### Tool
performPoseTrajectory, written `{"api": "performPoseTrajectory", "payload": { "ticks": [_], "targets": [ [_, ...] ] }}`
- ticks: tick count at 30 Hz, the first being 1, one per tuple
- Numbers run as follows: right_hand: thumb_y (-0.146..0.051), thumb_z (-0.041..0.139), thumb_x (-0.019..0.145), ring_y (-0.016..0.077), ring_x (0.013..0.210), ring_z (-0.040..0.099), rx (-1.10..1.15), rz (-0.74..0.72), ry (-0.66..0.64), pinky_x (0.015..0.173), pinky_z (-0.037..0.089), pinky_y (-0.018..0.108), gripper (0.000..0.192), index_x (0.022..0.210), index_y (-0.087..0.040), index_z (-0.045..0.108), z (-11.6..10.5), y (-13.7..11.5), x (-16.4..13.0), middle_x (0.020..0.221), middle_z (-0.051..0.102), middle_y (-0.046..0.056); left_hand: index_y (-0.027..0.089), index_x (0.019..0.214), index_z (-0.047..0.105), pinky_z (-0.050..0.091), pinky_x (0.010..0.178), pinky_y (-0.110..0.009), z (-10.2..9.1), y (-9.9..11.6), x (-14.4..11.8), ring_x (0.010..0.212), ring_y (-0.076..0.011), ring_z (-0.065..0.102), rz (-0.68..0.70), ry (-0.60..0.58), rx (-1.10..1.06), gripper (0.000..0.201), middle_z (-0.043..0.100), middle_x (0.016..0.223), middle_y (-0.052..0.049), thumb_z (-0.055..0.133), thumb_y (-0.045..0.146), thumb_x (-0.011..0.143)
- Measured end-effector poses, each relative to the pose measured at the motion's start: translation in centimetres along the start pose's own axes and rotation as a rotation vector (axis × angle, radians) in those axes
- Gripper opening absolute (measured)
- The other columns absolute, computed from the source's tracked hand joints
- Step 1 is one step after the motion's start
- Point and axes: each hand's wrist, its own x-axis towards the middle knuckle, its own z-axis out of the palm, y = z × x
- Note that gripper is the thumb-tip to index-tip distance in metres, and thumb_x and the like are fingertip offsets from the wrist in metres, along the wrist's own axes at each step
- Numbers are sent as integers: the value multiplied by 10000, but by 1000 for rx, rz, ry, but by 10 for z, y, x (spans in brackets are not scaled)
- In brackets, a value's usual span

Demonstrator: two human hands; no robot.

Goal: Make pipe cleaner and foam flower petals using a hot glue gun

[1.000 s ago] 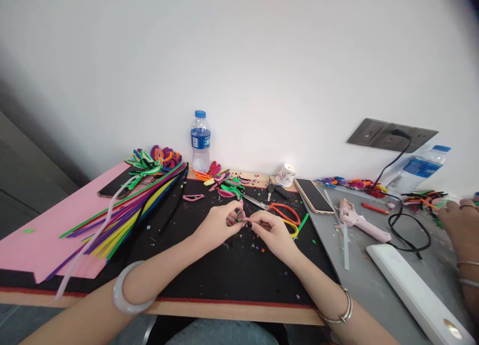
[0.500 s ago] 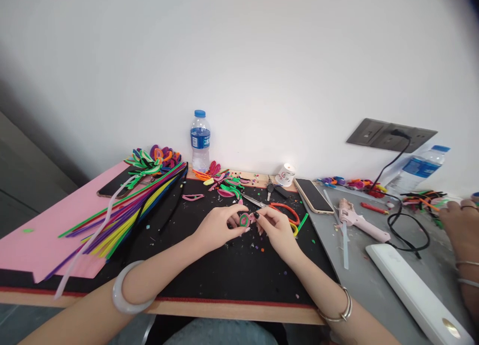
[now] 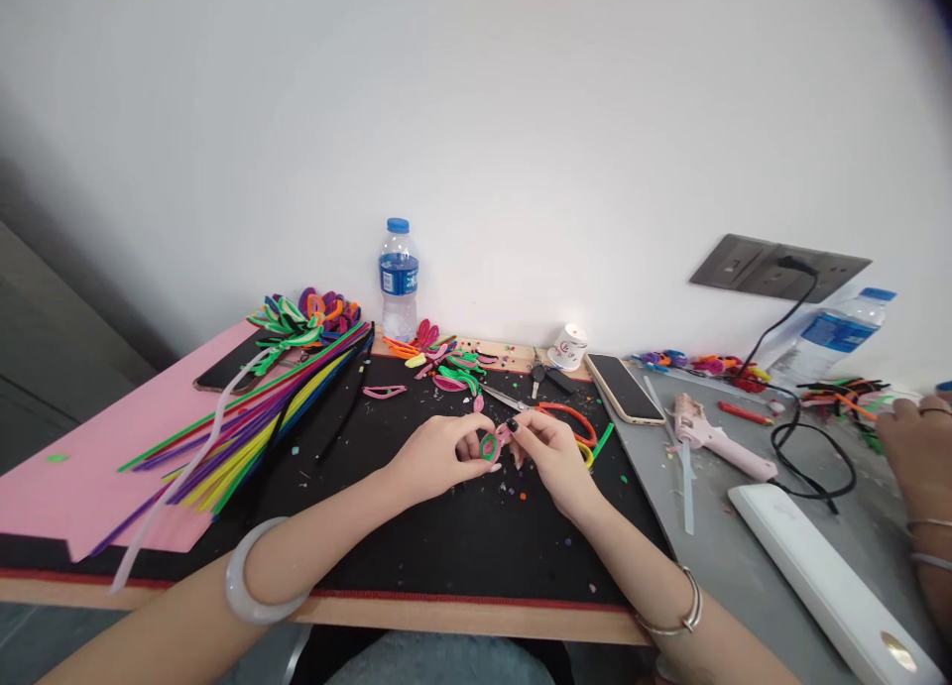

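Green-and-pink pipe-cleaner loop (image 3: 491,445) pinched by fingers of both left hand (image 3: 438,455) and right hand (image 3: 548,453); no legible writing.

A small green and pink pipe-cleaner loop (image 3: 491,445) is pinched between the left hand (image 3: 438,457) and the right hand (image 3: 548,455) over the black mat (image 3: 416,536). Orange-handled scissors (image 3: 559,417) are seen just behind the loop.
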Motion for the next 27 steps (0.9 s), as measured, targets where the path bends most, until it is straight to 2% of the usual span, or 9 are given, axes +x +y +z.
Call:
{"api": "performPoseTrajectory", "payload": {
  "ticks": [10, 16, 19, 27],
  "targets": [
    [-369, 574, 805, 82, 463, 421, 34, 11, -4, 468, 358, 215, 244, 704, -151, 619, 1, -3, 0, 529, 503, -31, 219, 970, 574, 345, 517, -178, -3, 5, -1, 480, -91, 494, -36, -25, 101, 290, 522, 532, 81, 631, 363, 725],
    [-359, 583, 801, 81, 470, 436, 44, -11, -8, 468, 372, 214, 222, 722, -157, 626, 2, -5, 0, 569, 539, -21, 217, 968, 585, 278, 501, -187, -2, 3, -2, 446, -77, 372, 2, 3, 180, 295, 379, 487, 102, 627, 384, 728],
    [-366, 577, 804, 81, 468, 439, 45, -17, -14, 464, 377, 216, 222, 740, -160, 632, 2, -5, 0, 590, 559, -14, 214, 946, 595, 268, 503, -194, -3, 3, -1, 482, -85, 356, 39, 47, 205, 280, 356, 541, 85, 629, 386, 727],
    [-353, 583, 800, 78, 460, 446, 47, -5, 8, 457, 360, 217, 197, 788, -166, 644, 3, -8, -1, 609, 574, -12, 214, 934, 607, 336, 562, -215, -3, 4, 0, 609, -119, 421, 86, 125, 192, 269, 435, 715, 31, 653, 368, 718]
  ]
}}
